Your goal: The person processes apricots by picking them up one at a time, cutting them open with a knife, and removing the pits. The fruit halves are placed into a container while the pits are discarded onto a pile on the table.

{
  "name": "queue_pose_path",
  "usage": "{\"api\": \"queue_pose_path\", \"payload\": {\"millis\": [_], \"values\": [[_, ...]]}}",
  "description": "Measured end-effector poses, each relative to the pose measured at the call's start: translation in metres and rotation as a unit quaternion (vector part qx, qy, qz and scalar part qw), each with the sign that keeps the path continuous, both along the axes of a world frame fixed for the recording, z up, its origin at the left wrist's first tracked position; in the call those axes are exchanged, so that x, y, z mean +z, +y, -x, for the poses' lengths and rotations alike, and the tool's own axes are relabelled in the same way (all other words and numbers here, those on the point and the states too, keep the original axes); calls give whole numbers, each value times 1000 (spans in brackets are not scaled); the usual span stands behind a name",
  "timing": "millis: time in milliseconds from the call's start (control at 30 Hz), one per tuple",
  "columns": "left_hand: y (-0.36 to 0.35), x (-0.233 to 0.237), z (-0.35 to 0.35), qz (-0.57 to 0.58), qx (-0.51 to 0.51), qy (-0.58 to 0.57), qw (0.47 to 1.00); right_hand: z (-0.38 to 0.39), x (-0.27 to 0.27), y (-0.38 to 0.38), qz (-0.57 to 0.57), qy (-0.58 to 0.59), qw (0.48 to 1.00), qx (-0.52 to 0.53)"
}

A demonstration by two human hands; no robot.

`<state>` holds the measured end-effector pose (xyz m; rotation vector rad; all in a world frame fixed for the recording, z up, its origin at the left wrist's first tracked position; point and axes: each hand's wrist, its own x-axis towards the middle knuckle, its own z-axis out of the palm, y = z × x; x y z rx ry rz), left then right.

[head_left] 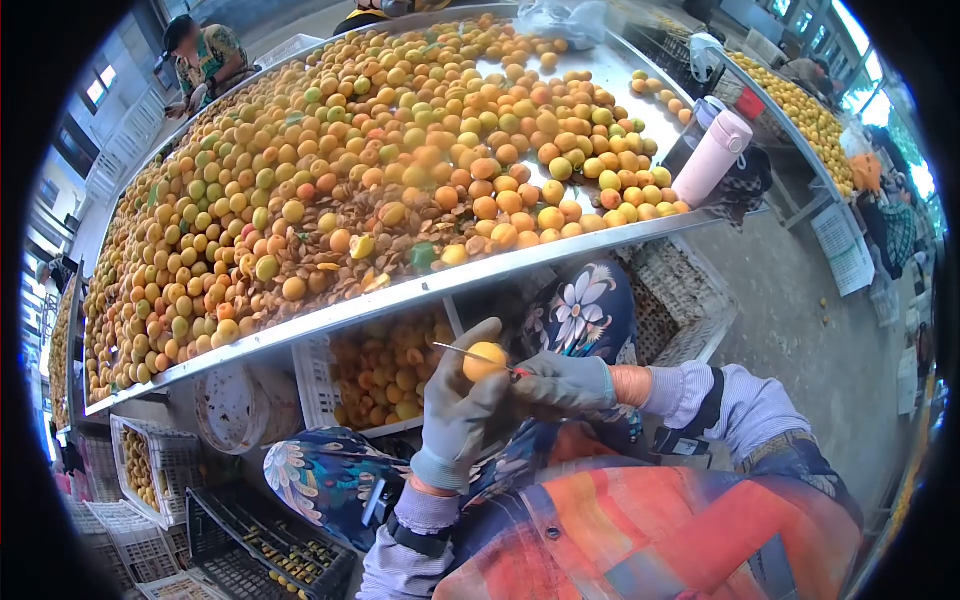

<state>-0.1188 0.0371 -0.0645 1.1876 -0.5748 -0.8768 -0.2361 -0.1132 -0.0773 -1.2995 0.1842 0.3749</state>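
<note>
My left hand, in a grey work glove, is closed around a yellow-orange apricot above my lap. A thin knife lies with its blade across the fruit, the tip reaching past it to the left. My right hand, gloved the same way, grips the knife's handle, of which a bit of red shows. Both hands are close together, just in front of the metal table's front edge. Above them on the table lie heaped apricots and a pile of brown pits and scraps.
A pink bottle stands at the table's right corner. Beneath the table are a white crate of apricots and a round white bucket. A black crate sits at lower left. A person is at the far left side.
</note>
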Motion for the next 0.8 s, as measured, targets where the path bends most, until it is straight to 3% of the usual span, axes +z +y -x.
{"api": "queue_pose_path", "payload": {"millis": [100,200,267,400,467,600,667,800], "values": [[2,9,-9,-52,-70,-49,995,1,-8,-3,2,4,1000,8],[-1,6,-8,-43,-74,32,996,-2,-1,-4,34,3,999,4],[-4,-9,3,77,13,130,988,-4,-1,-3,43,-3,999,4],[-2,-22,10,86,20,200,976,-2,-6,-2,-5,17,1000,18],[1,-16,4,6,-2,40,999,-3,-3,-2,0,16,1000,20],[2,6,-4,-16,-36,52,998,-1,2,-3,49,-24,998,6],[1,8,-6,-51,-45,-38,997,1,2,-3,48,-15,999,6],[0,6,-4,-79,-39,-82,993,1,-2,-3,46,-9,999,-2]]}}
